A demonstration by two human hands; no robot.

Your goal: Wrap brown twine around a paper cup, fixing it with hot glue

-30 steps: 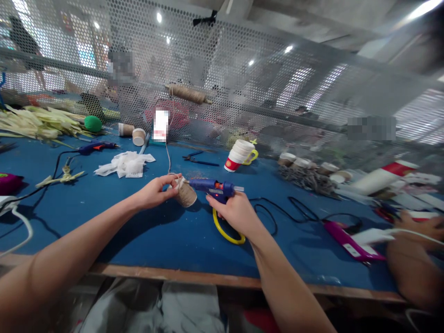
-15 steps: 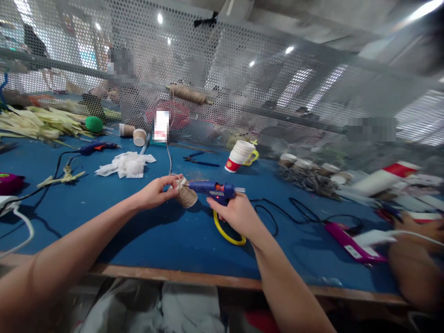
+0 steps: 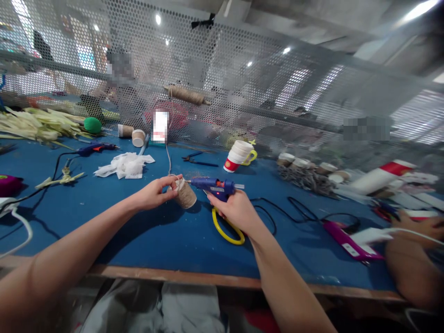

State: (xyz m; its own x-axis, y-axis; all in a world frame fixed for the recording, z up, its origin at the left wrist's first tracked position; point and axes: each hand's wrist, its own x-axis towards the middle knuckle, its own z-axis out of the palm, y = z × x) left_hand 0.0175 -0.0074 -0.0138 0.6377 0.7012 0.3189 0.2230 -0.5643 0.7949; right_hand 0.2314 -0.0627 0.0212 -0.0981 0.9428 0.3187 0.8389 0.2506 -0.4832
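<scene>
My left hand (image 3: 158, 190) is closed on a small paper cup wrapped in twine (image 3: 187, 196), tilted above the table. In my right hand (image 3: 236, 208) is a blue glue gun (image 3: 212, 184), its nozzle pointing left at the cup's upper edge; whether it touches, I cannot tell. A clear glue stick pokes out of its back. Yellow scissor handles (image 3: 227, 231) show just beneath the right hand, with the blades mostly hidden. Twine (image 3: 169, 159) runs from the cup up toward a twine spool (image 3: 185, 95) at the mesh screen.
White cloth (image 3: 126, 165), pliers (image 3: 199, 161) and stacked paper cups (image 3: 238, 156) lie beyond my hands. A second glue gun (image 3: 95, 148) rests at left. To the right are a purple power strip (image 3: 350, 243), black cord and another person's arm (image 3: 412, 259).
The glue gun's nozzle has drawn slightly away from the twine-wrapped cup's side, toward its upper edge. The cup is tipped a little differently. Both hands keep their hold.
</scene>
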